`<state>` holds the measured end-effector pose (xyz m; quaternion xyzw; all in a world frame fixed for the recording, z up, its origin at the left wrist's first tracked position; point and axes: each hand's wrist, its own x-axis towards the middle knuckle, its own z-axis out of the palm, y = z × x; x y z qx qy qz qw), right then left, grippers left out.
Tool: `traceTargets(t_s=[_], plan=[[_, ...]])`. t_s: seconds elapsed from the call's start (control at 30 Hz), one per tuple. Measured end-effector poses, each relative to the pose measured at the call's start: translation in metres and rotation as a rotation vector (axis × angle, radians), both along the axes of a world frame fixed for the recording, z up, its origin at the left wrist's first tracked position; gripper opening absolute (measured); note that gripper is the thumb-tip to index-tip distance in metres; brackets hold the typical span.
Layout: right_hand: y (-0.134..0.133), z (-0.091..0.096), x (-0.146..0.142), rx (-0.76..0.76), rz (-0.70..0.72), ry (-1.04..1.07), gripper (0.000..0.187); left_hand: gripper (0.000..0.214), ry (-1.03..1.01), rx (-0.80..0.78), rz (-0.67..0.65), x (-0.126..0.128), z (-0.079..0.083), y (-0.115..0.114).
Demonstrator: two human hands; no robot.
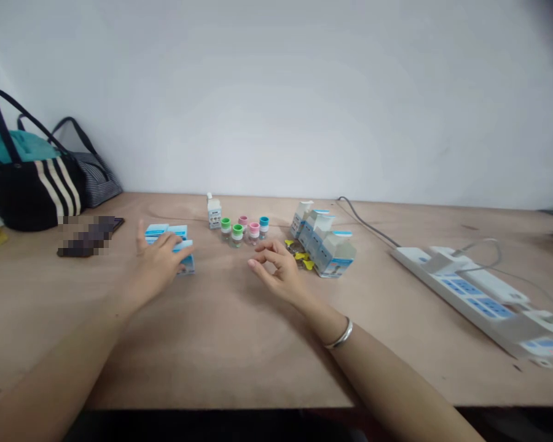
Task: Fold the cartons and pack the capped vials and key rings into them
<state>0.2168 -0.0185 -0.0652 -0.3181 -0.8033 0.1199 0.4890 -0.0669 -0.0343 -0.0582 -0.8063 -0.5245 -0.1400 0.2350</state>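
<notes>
My left hand (159,264) lies curved over the flat blue-and-white cartons (168,232), thumb raised; whether it grips cannot be told. My right hand (276,267) is half open and empty, just beside the yellow plastic pieces (301,258). Five capped vials (244,232) stand upright between the hands. Upright cartons (322,248) stand beyond my right hand, on the worktop (221,344).

black striped tote bag (32,190) | grey striped bag (96,181) | white power strip (479,301) | dark phone (90,238)
</notes>
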Motion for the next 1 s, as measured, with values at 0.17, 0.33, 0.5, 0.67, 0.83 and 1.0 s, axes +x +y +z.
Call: traceTargets(t_s=[0.17,0.33,0.5,0.67,0.83,1.0], plan=[[0.001,-0.001,0.000,0.015,0.028,-0.041,0.017,0.040,-0.004,-0.017,0.104,-0.013,0.001,0.003],[0.002,-0.003,0.000,0.024,0.028,-0.094,0.017,0.051,-0.155,-0.023,0.135,0.019,0.018,0.010],[0.000,-0.007,-0.001,0.005,0.030,-0.198,0.013,0.047,-0.293,-0.267,0.223,0.062,0.039,0.072],[-0.005,-0.008,-0.002,0.017,0.027,-0.322,0.010,0.053,-0.520,-0.351,0.362,0.077,0.041,0.134],[-0.005,-0.008,-0.001,0.027,0.018,-0.364,0.007,0.047,-0.693,-0.265,0.379,0.069,0.046,0.140],[-0.001,-0.009,-0.002,-0.040,-0.048,-0.216,0.008,0.041,-0.997,0.006,0.044,0.065,0.051,0.081]])
